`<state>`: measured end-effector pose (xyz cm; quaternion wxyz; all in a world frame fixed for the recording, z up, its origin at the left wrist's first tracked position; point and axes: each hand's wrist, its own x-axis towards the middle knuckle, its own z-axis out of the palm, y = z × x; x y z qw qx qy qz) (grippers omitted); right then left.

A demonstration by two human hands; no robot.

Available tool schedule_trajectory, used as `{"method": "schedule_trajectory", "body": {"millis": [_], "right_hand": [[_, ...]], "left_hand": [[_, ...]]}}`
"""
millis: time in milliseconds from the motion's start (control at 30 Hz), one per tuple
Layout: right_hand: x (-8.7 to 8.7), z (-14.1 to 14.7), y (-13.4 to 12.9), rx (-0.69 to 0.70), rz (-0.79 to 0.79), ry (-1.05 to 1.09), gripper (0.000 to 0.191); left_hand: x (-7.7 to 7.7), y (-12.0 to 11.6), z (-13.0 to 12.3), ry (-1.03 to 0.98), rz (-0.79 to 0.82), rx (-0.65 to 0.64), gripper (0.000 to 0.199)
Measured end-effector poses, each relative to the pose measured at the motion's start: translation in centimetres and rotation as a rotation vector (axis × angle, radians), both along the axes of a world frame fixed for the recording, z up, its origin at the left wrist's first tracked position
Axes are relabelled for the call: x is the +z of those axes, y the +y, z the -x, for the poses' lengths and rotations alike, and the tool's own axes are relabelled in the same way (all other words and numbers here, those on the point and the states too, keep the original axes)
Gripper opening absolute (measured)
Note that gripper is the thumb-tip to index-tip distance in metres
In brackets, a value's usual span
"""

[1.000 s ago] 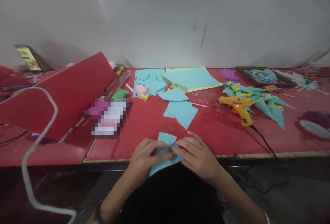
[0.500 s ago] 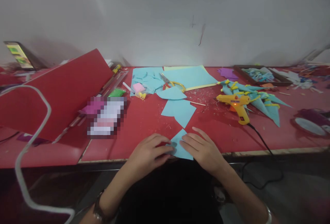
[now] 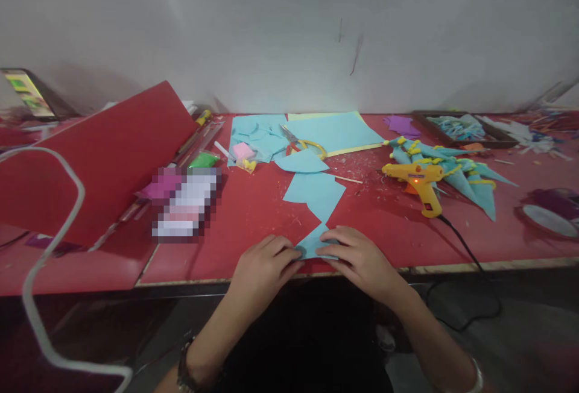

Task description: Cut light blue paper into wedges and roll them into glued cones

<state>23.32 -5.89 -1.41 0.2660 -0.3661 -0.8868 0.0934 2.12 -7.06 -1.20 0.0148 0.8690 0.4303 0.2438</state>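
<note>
A small light-blue sheet of paper [image 3: 311, 243] lies at the table's front edge with one corner pointing away from me and its near side folded up. My left hand [image 3: 265, 265] pinches its left corner between thumb and fingers. On the other side, my right hand [image 3: 362, 261] has its fingers on top of the right part and its thumb below, gripping it. The fingers hide both side corners. Just beyond lie two overlapping light-blue paper pieces [image 3: 323, 193] and a curved-edge blue piece [image 3: 302, 161].
Yellow-handled pliers [image 3: 312, 147] rest behind the paper pieces. To the right, a yellow glue gun [image 3: 418, 181] trails a black cord beside blue paper cones [image 3: 465, 182] with yellow trim. A red board [image 3: 122, 152] leans at left, near a white cable [image 3: 34, 296]. Larger blue sheets [image 3: 339, 131] lie behind.
The near side of the blue paper has come up and away from me, so less of the sheet shows. My right hand's fingers have curled in further; the view has shifted slightly.
</note>
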Motion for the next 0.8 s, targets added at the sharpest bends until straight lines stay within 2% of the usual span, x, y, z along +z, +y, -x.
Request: {"method": "schedule_trajectory", "body": {"millis": [200, 367, 500, 633, 800], "right_hand": [[0.8, 0.8, 0.0, -0.066, 0.157, 0.092, 0.012], [0.8, 1.5, 0.1, -0.173, 0.215, 0.115, 0.012], [0.8, 1.8, 0.2, -0.212, 0.250, 0.136, 0.015], [0.5, 2.1, 0.3, -0.249, 0.248, 0.145, 0.021], [-0.1, 2.3, 0.4, -0.344, 0.161, 0.065, 0.024]], "left_hand": [[-0.3, 0.5, 0.2, -0.075, -0.036, -0.001, 0.021], [-0.3, 0.6, 0.2, -0.061, -0.066, 0.022, 0.023], [-0.5, 0.4, 0.5, -0.136, -0.025, 0.051, 0.022], [-0.6, 0.2, 0.5, -0.116, 0.003, 0.103, 0.021], [-0.3, 0.1, 0.1, -0.046, 0.028, 0.167, 0.023]]}}
